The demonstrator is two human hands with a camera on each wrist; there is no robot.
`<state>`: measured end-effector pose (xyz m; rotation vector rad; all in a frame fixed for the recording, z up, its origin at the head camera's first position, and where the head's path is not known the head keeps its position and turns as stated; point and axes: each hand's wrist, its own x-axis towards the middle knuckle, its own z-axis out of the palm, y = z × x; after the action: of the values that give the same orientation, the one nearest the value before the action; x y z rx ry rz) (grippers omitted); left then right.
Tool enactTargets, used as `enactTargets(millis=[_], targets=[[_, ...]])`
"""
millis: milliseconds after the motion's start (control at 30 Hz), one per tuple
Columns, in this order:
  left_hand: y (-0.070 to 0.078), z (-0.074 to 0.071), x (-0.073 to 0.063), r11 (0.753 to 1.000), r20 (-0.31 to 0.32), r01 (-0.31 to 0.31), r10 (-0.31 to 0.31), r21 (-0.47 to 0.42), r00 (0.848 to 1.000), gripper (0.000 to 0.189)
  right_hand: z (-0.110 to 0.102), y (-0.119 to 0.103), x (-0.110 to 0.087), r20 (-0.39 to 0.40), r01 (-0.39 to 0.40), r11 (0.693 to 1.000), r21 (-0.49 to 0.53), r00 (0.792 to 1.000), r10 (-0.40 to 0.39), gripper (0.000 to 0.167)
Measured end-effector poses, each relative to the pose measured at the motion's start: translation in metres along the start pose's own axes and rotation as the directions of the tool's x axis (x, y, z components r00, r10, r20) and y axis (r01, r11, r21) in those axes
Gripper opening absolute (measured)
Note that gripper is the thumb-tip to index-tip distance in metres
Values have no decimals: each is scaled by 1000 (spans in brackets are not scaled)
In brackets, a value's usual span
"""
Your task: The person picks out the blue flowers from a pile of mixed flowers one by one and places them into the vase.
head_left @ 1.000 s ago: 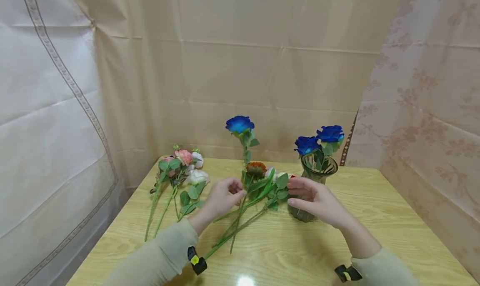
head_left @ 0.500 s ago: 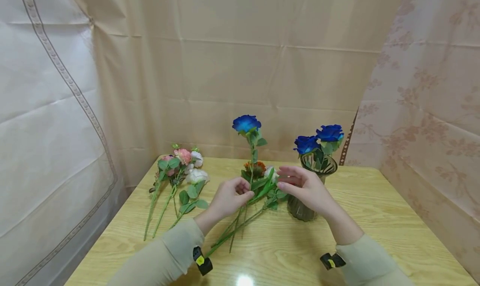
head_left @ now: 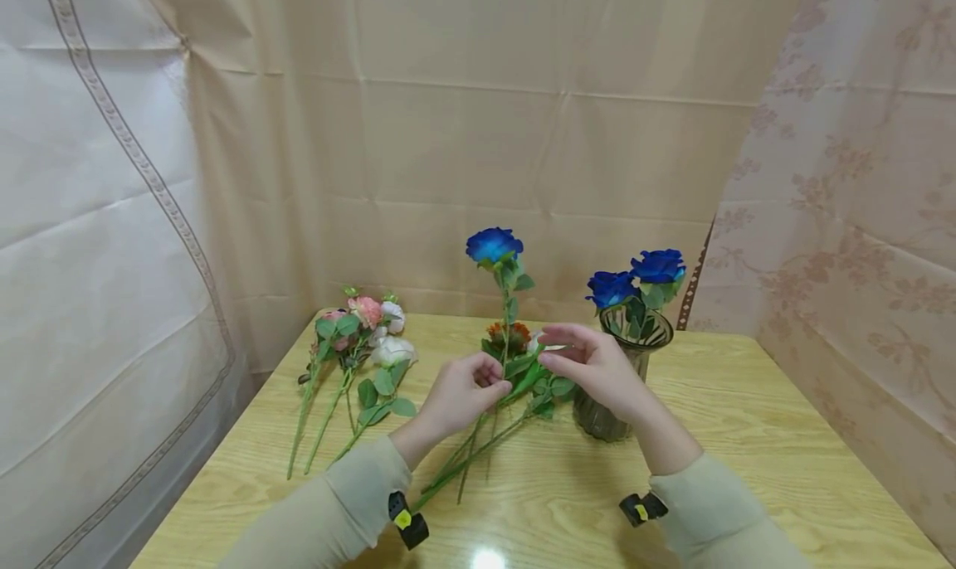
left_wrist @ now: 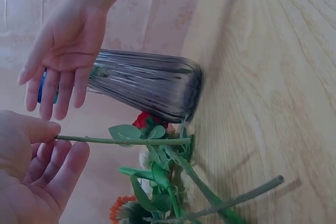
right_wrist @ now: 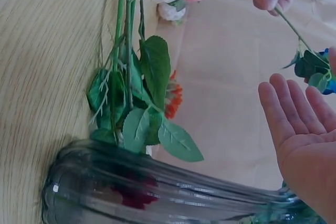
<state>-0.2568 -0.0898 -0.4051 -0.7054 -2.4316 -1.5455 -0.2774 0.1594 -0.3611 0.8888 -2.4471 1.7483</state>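
Note:
My left hand [head_left: 457, 399] pinches the green stem [left_wrist: 121, 141] of a blue rose [head_left: 495, 245] between thumb and fingertips. The rose stands upright above the table, its bloom at the top. My right hand [head_left: 601, 374] is open a little to the right of that stem, palm facing it and fingers extended, apart from the rose in both wrist views. Behind the right hand stands a ribbed smoky glass vase [head_left: 602, 415]. Two more blue roses [head_left: 657, 266] rise from its mouth. The right hand hides part of the vase.
Below my hands, several stems lie on the wooden table [head_left: 717, 469], with an orange flower [head_left: 515, 337], green leaves, a white bloom and a red flower [left_wrist: 147, 120] beside the vase. Pink and white flowers [head_left: 366, 312] lie at the left. Curtains hang behind and at both sides.
My left hand has moved right, carrying the upright blue rose with it. The right hand has come left and slightly up, closer to the stem. The vase stays in place.

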Motion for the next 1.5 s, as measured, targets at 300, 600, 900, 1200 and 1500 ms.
enactTargets(millis=[300, 600, 900, 1200, 1500], targets=[[8, 8, 2, 998, 31, 5, -4, -59, 999, 8, 7, -2, 6, -43, -30, 998, 50, 999, 32, 44], [9, 18, 3, 995, 50, 22, -17, -93, 999, 7, 11, 6, 9, -78, -26, 996, 80, 996, 32, 42], [12, 26, 0, 998, 90, 48, -44, -35, 995, 7, 15, 14, 9, -93, -14, 998, 68, 995, 21, 28], [10, 32, -2, 997, 96, 70, -68, -19, 993, 7, 18, 15, 8, -83, -15, 999, 38, 996, 19, 23], [12, 27, -1, 999, 82, 38, -36, -17, 996, 16, 20, 5, 10, -112, 13, 999, 46, 994, -7, 21]])
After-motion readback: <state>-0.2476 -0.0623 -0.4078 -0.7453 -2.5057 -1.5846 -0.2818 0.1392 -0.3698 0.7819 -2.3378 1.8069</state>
